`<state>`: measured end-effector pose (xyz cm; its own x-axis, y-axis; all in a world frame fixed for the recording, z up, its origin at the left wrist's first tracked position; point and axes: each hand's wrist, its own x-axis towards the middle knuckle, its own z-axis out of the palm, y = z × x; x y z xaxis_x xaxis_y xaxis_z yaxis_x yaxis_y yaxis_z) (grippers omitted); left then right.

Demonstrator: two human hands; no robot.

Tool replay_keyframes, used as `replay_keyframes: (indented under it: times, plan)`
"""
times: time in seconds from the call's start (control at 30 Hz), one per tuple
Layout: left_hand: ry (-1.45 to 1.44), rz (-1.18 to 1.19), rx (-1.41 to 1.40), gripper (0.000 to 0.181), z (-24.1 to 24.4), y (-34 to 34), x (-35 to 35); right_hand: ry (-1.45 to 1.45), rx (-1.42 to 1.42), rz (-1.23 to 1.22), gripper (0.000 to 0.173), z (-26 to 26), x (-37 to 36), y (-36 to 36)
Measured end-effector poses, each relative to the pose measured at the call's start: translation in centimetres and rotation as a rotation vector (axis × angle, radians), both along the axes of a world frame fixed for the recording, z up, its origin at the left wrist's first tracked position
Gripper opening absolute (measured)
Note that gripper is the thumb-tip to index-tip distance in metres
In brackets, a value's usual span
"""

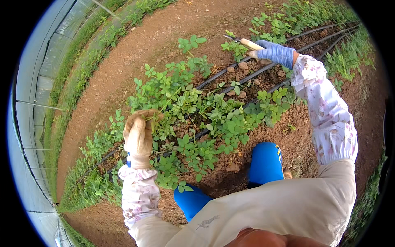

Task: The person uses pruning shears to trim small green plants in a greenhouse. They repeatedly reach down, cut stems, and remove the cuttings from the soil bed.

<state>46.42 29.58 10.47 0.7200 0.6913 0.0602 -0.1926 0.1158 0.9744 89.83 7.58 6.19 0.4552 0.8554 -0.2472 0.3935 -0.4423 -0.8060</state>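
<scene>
My left hand [140, 131], in a tan work glove, has its fingers curled around a thin green plant stem [165, 108] at the left side of the leafy plants. My right hand [273, 52], in a blue glove with pale fingertips, grips the light handle of a narrow-bladed cutting tool [251, 44]. That tool's dark metal tip points to the left, above a small leafy plant [234, 48]. Compound-leaved green plants [228, 126] spread between the two hands and in front of my legs.
Black irrigation tubes [256, 73] run diagonally through the planted bed, among clods of soil [243, 65]. Bare dirt forms a path [114, 71] beyond it, with another plant row [72, 83] by the greenhouse's plastic wall [27, 102]. Blue boots [266, 163] stand at the bed's near edge.
</scene>
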Motion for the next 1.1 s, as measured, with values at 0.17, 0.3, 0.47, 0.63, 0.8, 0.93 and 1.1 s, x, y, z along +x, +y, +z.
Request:
replay_keyframes:
  times: [0.17,0.3,0.47,0.63,0.8,0.93,1.1]
  plan:
    - [-0.257,-0.041,-0.113,0.041,-0.5,0.3,1.4,0.572,0.047,0.298,0.079,0.9,-14.3,-1.5]
    - [-0.322,-0.076,-0.186,0.039,-0.3,-1.2,1.2,0.642,0.003,0.336,0.084,-0.2,-18.9,0.6]
    - [-0.301,-0.123,-0.291,0.035,-0.5,-3.8,1.1,0.63,0.109,0.283,0.077,2.6,-21.3,1.3]
    - [-0.341,-0.08,-0.252,0.034,-1.1,-3.0,0.4,0.689,0.117,0.226,0.08,2.9,-22.0,-0.3]
    - [-0.312,-0.065,-0.228,0.036,-1.0,-3.4,0.4,0.781,0.006,0.368,0.087,2.6,-23.0,-0.9]
    - [-0.241,-0.112,-0.191,0.037,-0.5,-4.6,0.6,0.734,0.063,0.366,0.081,2.8,-23.9,-0.7]
    - [-0.242,-0.042,-0.224,0.036,-1.9,-2.6,-0.3,0.577,0.092,0.215,0.077,3.9,-23.1,-1.6]
